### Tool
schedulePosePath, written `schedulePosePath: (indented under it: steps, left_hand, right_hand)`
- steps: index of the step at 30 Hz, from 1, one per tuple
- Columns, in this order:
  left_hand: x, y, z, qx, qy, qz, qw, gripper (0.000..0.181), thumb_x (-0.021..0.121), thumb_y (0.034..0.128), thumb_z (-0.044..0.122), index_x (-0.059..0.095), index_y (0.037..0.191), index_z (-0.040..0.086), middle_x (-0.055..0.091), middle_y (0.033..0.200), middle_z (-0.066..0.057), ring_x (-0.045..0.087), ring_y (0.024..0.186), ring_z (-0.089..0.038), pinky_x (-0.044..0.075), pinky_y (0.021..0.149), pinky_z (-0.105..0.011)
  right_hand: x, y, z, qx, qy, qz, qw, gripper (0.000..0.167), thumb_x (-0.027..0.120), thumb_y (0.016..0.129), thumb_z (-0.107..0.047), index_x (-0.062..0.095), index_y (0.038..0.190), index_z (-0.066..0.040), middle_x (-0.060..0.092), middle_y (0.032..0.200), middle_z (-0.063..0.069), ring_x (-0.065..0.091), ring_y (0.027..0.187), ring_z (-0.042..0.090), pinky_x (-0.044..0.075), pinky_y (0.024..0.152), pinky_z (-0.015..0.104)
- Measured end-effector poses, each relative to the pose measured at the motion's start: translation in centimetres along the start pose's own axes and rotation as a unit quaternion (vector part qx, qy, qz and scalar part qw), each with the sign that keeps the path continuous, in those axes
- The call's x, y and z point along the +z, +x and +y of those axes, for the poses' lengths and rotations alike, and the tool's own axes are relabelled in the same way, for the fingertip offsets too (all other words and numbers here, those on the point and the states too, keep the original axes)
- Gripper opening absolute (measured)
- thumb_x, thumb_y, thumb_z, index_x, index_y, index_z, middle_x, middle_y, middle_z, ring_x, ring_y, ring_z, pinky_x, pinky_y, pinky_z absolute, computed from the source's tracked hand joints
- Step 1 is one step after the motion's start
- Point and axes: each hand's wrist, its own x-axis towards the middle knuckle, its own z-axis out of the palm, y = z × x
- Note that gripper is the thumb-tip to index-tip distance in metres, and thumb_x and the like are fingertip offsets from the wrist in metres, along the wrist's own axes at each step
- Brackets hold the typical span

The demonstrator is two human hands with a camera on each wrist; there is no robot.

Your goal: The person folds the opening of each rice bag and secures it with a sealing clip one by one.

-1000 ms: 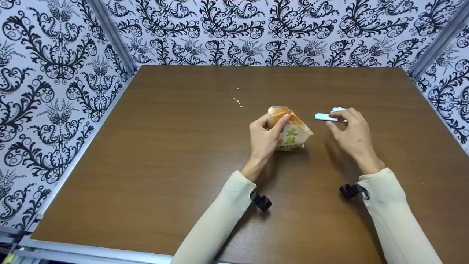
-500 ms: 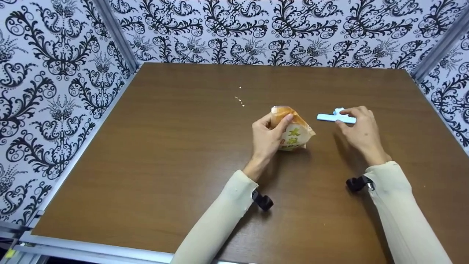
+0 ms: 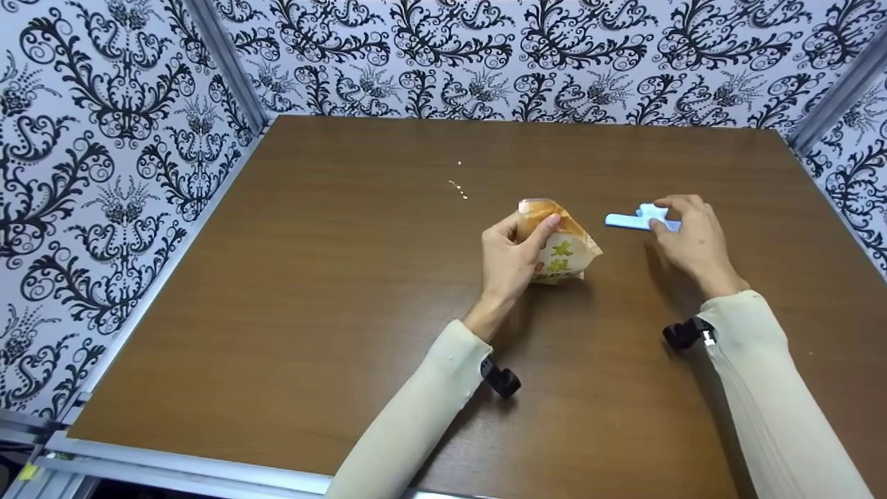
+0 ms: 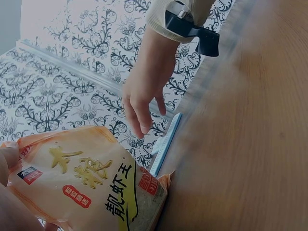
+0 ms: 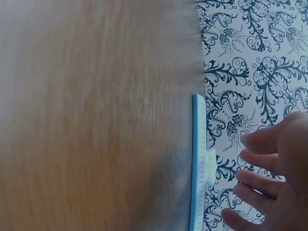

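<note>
My left hand point(image 3: 509, 263) grips the folded upper part of a small orange and cream food bag point(image 3: 565, 258), thumb on the front. Chinese characters are printed on the bag point(image 4: 91, 175), which appears upright at the table. To its right a light blue bag clip point(image 3: 627, 222) lies on the table. Over the clip's right end hovers my right hand point(image 3: 696, 239), thumb and fingers bent and spread apart. From the right wrist view, a gap shows between this hand point(image 5: 274, 178) and the clip point(image 5: 198, 159).
Several pale crumbs point(image 3: 459, 189) lie on the brown wooden table point(image 3: 312, 277), behind and left of the bag. Patterned black and white walls point(image 3: 450, 62) stand at the back and sides, with metal posts at the corners. A metal rail point(image 3: 187, 466) runs along the front edge.
My right hand has shifted right along the clip, uncovering more of it. The left hand still holds the bag in the same place. The head view has turned slightly.
</note>
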Motion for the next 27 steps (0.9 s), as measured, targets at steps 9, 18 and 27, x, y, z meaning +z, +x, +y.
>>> schedulePosePath:
  steps: [9,18,27]
  left_hand:
    - [-0.1,-0.1,0.1,-0.002,0.006,0.005,1.0000,0.022,0.081,0.0911,0.016,0.074,0.089,-0.005,0.061,0.067,0.008,0.059,0.062,-0.005,0.050,0.057,-0.020]
    - [0.1,-0.1,0.1,-0.002,-0.001,0.001,1.0000,0.019,0.081,0.0912,0.015,0.076,0.092,-0.004,0.063,0.068,0.007,0.060,0.063,-0.004,0.052,0.058,-0.021]
    - [0.0,0.0,0.0,-0.004,-0.001,0.000,1.0000,0.020,0.081,0.0916,0.015,0.073,0.087,-0.003,0.059,0.066,0.009,0.059,0.061,-0.006,0.049,0.053,-0.020]
  right_hand:
    - [0.5,0.6,0.7,0.013,-0.017,-0.053,0.9984,0.049,0.056,0.104,-0.012,0.048,0.149,0.007,0.043,0.153,0.031,0.040,0.137,0.051,0.034,0.112,0.066]
    - [0.5,0.9,1.7,0.016,-0.043,-0.066,0.9968,0.052,0.057,0.101,-0.008,0.046,0.150,0.005,0.045,0.151,0.031,0.040,0.137,0.055,0.034,0.109,0.070]
    - [0.6,1.1,1.6,0.007,-0.069,-0.052,0.9962,0.048,0.062,0.099,-0.006,0.051,0.145,0.007,0.046,0.136,0.033,0.040,0.128,0.052,0.039,0.100,0.068]
